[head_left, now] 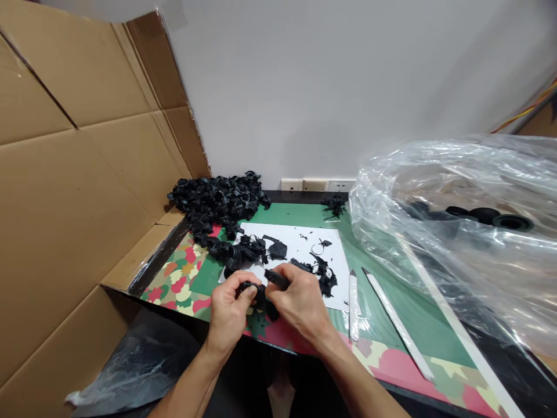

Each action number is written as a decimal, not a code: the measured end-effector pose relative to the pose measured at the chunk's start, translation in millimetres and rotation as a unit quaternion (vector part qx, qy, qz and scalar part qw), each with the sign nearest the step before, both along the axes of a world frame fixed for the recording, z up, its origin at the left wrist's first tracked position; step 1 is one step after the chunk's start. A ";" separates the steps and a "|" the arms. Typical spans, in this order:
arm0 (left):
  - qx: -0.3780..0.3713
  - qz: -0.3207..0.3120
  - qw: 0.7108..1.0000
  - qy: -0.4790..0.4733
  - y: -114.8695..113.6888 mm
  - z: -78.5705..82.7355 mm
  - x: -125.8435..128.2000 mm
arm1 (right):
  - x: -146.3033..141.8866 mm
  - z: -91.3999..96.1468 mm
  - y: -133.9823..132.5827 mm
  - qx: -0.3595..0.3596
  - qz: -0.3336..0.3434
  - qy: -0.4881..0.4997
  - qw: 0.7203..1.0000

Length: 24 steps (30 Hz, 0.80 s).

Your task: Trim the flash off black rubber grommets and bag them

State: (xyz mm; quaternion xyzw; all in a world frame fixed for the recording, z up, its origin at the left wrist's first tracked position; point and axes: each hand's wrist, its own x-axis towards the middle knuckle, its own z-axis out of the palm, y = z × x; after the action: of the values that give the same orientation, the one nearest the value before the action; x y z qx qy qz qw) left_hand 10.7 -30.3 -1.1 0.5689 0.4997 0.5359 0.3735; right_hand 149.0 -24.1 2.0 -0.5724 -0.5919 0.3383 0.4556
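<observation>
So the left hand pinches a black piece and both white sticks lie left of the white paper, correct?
No: the head view shows both white sticks lying right of the white paper, not left. The left hand does pinch a black piece.

No words, numbers, brands or labels can be read anywhere in view. The wall sockets [342, 185] bear small dark marks, most likely their slots and switch details, but they are too small to make out as lettering. The print on the green desk mat [300, 212] is pattern only: camouflage-like patches in red, cream and green along its borders, and a striped pinkish patch [364, 347] near its front edge, none of it forming legible characters.
</observation>
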 end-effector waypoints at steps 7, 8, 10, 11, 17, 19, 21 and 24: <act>-0.105 0.020 0.986 -0.129 -0.3 9.7 6.2 | 5.7 2.9 -4.8 -0.040 0.083 0.164 0.982; -0.114 0.020 0.983 -0.140 0.1 9.7 6.3 | 4.9 3.2 -5.7 -0.053 0.094 0.176 0.979; -0.137 0.011 0.976 -0.167 1.2 9.1 6.1 | 3.1 3.4 -6.8 -0.077 0.109 0.202 0.970; -0.151 0.005 0.972 -0.182 1.7 8.8 6.0 | 2.4 3.4 -7.0 -0.084 0.117 0.217 0.966; -0.200 -0.003 0.952 -0.230 2.4 8.8 6.6 | 1.4 3.9 -4.1 -0.107 0.142 0.242 0.954; -0.206 -0.003 0.951 -0.232 2.1 9.2 7.0 | 2.0 4.5 -2.9 -0.112 0.144 0.240 0.953; -0.203 -0.004 0.953 -0.224 1.8 9.2 7.2 | 2.9 5.6 -1.6 -0.120 0.148 0.239 0.952; -0.180 -0.001 0.965 -0.189 2.0 8.1 6.5 | 5.5 8.1 0.7 -0.128 0.158 0.233 0.951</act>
State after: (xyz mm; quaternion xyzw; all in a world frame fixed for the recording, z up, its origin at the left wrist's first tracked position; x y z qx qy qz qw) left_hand 17.2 -28.3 7.0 0.3818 0.5074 0.5344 0.5578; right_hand 154.4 -23.4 10.1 -0.4306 -0.5040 0.6025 0.4445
